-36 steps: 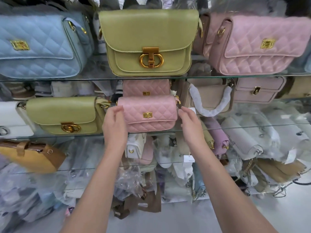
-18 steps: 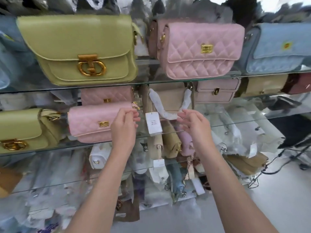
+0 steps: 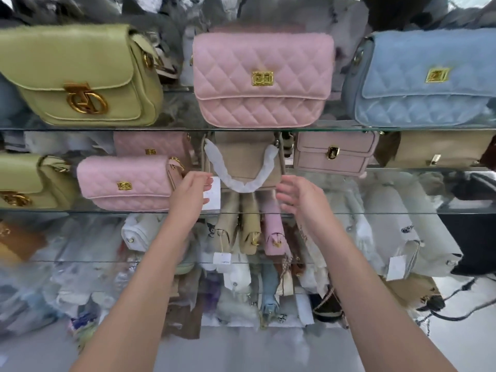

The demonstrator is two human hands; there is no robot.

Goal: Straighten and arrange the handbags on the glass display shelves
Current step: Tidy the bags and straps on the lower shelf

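A beige handbag with a white-wrapped handle stands at the middle of the second glass shelf. Its white tag hangs at its lower left. My left hand hovers just left of the bag with loosely curled fingers at the tag's edge, holding nothing that I can make out. My right hand is open under the bag's lower right corner, fingers pointing left. A small pink quilted bag sits left of my left hand, apart from it.
On the top shelf stand a green bag, a large pink quilted bag and a blue quilted bag. A mauve bag and a tan bag stand right of the beige one. Wrapped bags crowd the lower shelves.
My view has swung right. My left hand has come off the small pink bag's right end, and both hands now flank the beige bag.
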